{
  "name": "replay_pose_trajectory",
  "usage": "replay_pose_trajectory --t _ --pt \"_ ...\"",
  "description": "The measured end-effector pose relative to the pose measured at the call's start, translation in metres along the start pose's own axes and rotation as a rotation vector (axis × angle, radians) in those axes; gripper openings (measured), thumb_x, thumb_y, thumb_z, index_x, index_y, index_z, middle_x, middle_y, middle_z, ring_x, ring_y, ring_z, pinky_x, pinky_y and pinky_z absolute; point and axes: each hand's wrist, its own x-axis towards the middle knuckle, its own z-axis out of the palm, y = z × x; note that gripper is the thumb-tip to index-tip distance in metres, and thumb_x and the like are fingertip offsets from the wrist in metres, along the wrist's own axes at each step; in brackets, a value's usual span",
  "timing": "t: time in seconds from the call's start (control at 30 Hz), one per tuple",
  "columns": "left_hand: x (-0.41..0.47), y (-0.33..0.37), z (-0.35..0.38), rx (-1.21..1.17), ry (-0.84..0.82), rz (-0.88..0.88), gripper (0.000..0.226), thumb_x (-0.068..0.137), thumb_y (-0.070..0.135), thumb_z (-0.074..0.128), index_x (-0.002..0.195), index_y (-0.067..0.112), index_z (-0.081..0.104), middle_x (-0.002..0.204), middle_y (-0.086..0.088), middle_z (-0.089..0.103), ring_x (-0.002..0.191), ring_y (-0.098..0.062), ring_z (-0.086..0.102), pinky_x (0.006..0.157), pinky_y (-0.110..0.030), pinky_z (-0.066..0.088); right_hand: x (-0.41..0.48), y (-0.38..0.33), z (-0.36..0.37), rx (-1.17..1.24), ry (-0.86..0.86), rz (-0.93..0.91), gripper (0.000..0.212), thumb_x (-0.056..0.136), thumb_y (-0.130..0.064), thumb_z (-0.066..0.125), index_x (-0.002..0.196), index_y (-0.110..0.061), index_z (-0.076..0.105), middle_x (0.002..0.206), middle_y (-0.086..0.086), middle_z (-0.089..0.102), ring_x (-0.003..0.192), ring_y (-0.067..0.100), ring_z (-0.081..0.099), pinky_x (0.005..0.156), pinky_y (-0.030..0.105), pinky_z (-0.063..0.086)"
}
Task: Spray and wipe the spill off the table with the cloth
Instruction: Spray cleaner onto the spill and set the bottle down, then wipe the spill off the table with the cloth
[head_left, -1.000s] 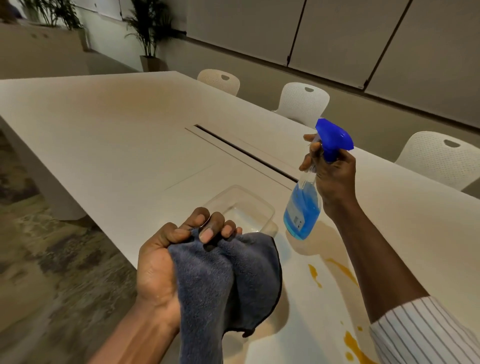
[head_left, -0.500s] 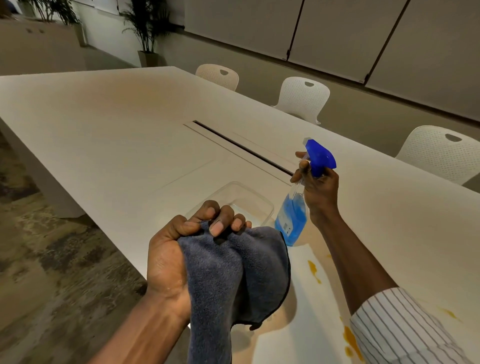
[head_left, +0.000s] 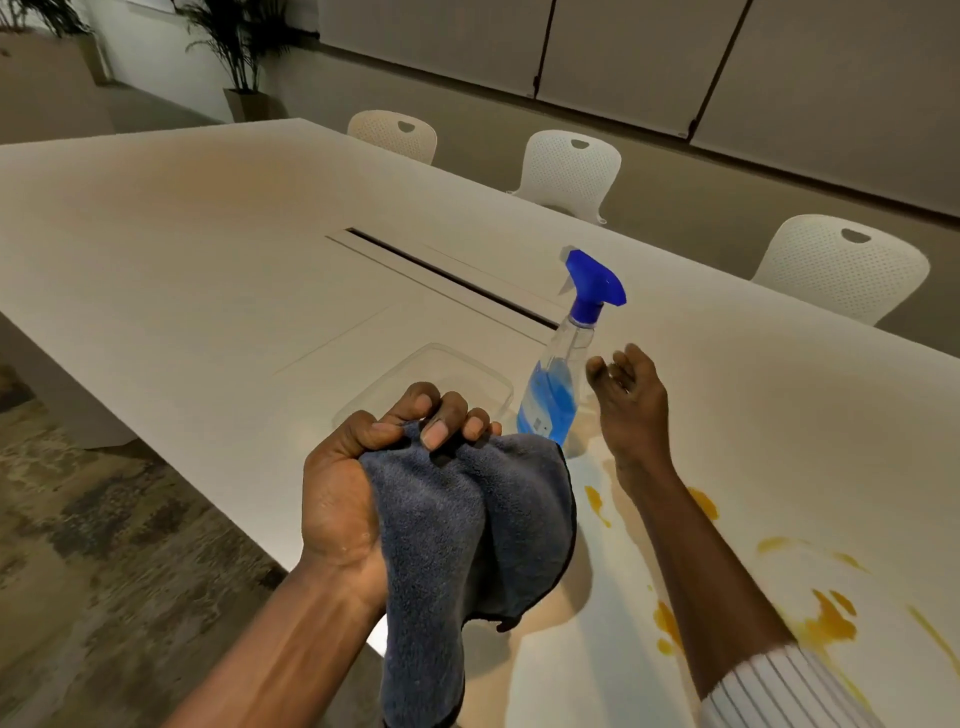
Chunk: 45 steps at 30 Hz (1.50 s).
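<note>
My left hand (head_left: 363, 483) is shut on a grey-blue cloth (head_left: 467, 540), which hangs bunched above the near edge of the white table (head_left: 182, 270). A clear spray bottle (head_left: 561, 374) with blue liquid and a blue trigger head stands upright on the table. Just right of it, my right hand (head_left: 631, 402) hovers with the fingers apart, not touching the bottle. Orange spill patches (head_left: 826, 621) lie scattered over the table at the lower right, partly hidden under my right forearm.
A clear plastic tray (head_left: 457, 366) rests on the table behind the cloth and left of the bottle. A dark cable slot (head_left: 447, 273) runs along the table's middle. White chairs (head_left: 571, 171) line the far side. Patterned floor lies to the left.
My right hand lowered the spray bottle, set it upright on the table and let go. The left hand kept holding the cloth.
</note>
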Motion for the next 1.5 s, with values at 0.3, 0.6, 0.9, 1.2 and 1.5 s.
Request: replay_pose_trajectory --t 0.3,0.6,0.9,1.2,1.5 --pt "0.014 -0.052 0.031 -0.037 -0.103 -0.199 0.014 0.067 0.015 0.053 0.081 0.017 0.052 0.073 0.000 0.051 0.085 -0.024 0.058 0.111 -0.039 0.043 -0.145 0.000 -0.091 0.359 -0.351 0.071 0.090 0.071 -0.069 0.077 0.140 -0.014 0.057 0.138 0.008 0.067 0.131 0.031 0.061 0.108 0.046 0.050" --pt "0.021 -0.130 0.051 0.032 -0.084 -0.421 0.020 0.074 0.015 0.045 0.088 0.014 0.060 0.079 -0.002 0.057 0.084 -0.027 0.065 0.091 -0.042 0.064 -0.203 0.014 -0.156 0.476 -0.118 0.392 0.048 0.080 -0.020 0.083 0.125 -0.010 0.070 0.122 0.013 0.076 0.113 0.034 0.072 0.098 0.049 0.057" --pt "0.006 -0.177 0.024 0.703 -0.097 -0.315 0.056 0.083 -0.012 0.042 0.128 0.003 0.071 0.133 -0.014 0.078 0.131 -0.031 0.072 0.110 -0.042 0.059 -0.229 -0.005 -0.255 0.566 0.212 0.409 0.044 0.075 -0.023 0.075 0.115 -0.003 0.075 0.112 0.024 0.077 0.104 0.041 0.074 0.077 0.046 0.063" --pt "-0.103 -0.197 -0.077 1.831 -0.455 0.051 0.066 0.097 0.058 0.063 0.158 0.033 0.052 0.173 0.016 0.041 0.160 -0.009 0.040 0.119 -0.034 0.046 -0.240 0.019 -0.302 -0.210 0.546 0.156 0.045 0.067 -0.036 0.090 0.106 -0.025 0.072 0.092 -0.010 0.079 0.083 0.007 0.075 0.070 0.024 0.060" --pt "-0.117 -0.216 -0.109 2.397 -0.556 0.308 0.078 0.109 0.063 0.039 0.161 0.005 0.047 0.177 -0.013 0.034 0.164 -0.028 0.035 0.125 -0.046 0.034 -0.261 0.116 -0.200 -0.761 0.265 0.014 0.054 0.083 -0.044 0.078 0.122 -0.021 0.049 0.126 0.006 0.059 0.123 0.028 0.054 0.100 0.050 0.053"
